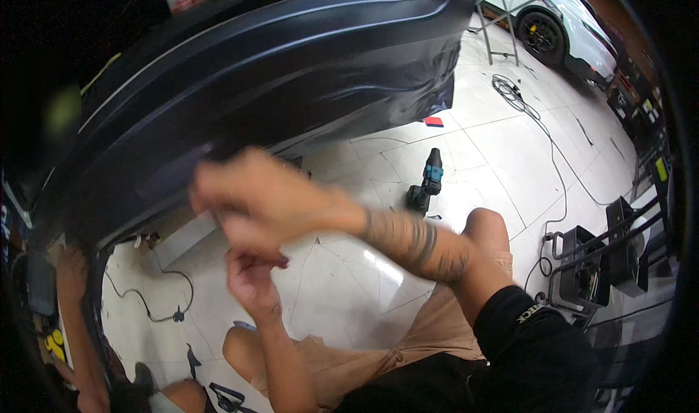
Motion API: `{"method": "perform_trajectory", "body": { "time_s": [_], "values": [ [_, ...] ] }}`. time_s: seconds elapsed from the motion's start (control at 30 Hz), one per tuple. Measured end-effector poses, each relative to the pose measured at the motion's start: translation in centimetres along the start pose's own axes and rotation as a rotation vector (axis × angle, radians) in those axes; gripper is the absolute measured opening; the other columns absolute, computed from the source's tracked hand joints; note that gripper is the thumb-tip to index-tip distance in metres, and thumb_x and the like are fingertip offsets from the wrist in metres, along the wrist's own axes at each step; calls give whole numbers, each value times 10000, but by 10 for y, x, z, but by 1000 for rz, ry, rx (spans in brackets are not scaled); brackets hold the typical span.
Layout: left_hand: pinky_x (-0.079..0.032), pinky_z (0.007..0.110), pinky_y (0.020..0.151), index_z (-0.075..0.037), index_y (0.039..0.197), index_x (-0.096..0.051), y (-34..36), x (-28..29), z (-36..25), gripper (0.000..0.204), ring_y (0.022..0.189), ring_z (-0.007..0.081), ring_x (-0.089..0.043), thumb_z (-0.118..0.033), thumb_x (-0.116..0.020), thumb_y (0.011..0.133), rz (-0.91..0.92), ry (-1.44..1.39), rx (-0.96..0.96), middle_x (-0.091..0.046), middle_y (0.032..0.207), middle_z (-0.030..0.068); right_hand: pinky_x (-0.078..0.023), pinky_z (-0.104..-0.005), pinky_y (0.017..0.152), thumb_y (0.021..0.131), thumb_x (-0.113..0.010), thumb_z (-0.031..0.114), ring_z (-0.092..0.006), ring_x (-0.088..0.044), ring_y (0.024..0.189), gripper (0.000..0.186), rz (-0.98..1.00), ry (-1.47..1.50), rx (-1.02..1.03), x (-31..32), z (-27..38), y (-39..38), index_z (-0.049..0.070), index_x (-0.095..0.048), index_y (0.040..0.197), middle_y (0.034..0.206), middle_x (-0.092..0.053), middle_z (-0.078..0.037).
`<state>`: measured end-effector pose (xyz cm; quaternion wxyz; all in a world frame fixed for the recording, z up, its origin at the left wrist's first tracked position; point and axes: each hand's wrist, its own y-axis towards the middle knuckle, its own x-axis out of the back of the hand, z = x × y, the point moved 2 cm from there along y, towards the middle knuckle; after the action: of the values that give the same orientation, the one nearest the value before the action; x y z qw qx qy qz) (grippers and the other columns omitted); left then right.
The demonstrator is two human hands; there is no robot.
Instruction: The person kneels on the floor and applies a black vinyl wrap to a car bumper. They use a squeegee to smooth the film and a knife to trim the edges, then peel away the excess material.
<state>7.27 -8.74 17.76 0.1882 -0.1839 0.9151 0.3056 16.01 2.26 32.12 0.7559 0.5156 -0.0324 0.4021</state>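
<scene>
A large dark car body panel (291, 63) spans the upper left and middle, with a smooth sheet hanging loose and creased at its right end. By its lower edge is my right hand (255, 198), smeared by motion; its fingers look curled in, and anything in them is hidden. Just below, close to the right hand, my left hand (251, 278) is raised with its fingers bent together. What it may hold cannot be made out. My tattooed right forearm crosses the middle of the view.
A teal and black cordless heat gun (431, 176) stands on the tiled floor, with a small red and blue pad (433, 122) beyond. Another person's hand (70, 271) touches the panel's left end. Cables (517, 96), a black tool cart (582, 267) and a white car (582, 30) are to the right.
</scene>
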Motion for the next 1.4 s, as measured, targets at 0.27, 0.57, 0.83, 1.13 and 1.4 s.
{"method": "perform_trajectory", "body": {
  "time_s": [0.27, 0.57, 0.83, 1.13, 1.4],
  "values": [
    [-431, 211, 576, -32, 869, -523, -11, -24, 15, 204, 628, 111, -495, -213, -590, 937, -163, -139, 193, -503, 804, 43, -485, -337, 663, 764, -676, 42, -213, -597, 786, 243, -88, 861, -604, -25, -2, -137, -2, -563, 975, 969, -558, -93],
    [-458, 259, 416, -69, 889, -530, -36, -63, 13, 237, 524, 121, -517, -288, -617, 915, -75, -319, 616, -517, 749, 38, -514, -377, 697, 734, -779, 145, -277, -597, 891, 347, -191, 1324, -736, -4, 22, -179, -19, -605, 986, 995, -553, -166],
    [-455, 408, 805, -28, 872, -644, -66, -130, -89, 160, 956, 259, -571, -188, -640, 883, 992, -524, -44, -604, 903, 75, -385, -290, 510, 829, -705, 265, -175, -614, 559, 204, -337, 1597, -347, 47, 63, -187, 112, -571, 840, 831, -498, -77],
    [-436, 419, 834, -56, 883, -657, -73, -94, -82, 160, 988, 289, -522, -210, -615, 897, 962, -425, -196, -594, 860, 63, -474, -352, 521, 828, -735, 213, -190, -596, 674, 267, 535, 1722, -15, 35, 146, -138, -16, -649, 935, 898, -621, -131],
    [-413, 394, 885, -66, 906, -657, -39, -63, -128, 131, 995, 262, -545, -177, -655, 838, 1047, 172, -305, -602, 900, 49, -470, -293, 631, 795, -770, 230, -173, -566, 713, 405, 967, 790, -605, -8, 133, -171, 16, -564, 1069, 844, -581, -55]
  ]
}}
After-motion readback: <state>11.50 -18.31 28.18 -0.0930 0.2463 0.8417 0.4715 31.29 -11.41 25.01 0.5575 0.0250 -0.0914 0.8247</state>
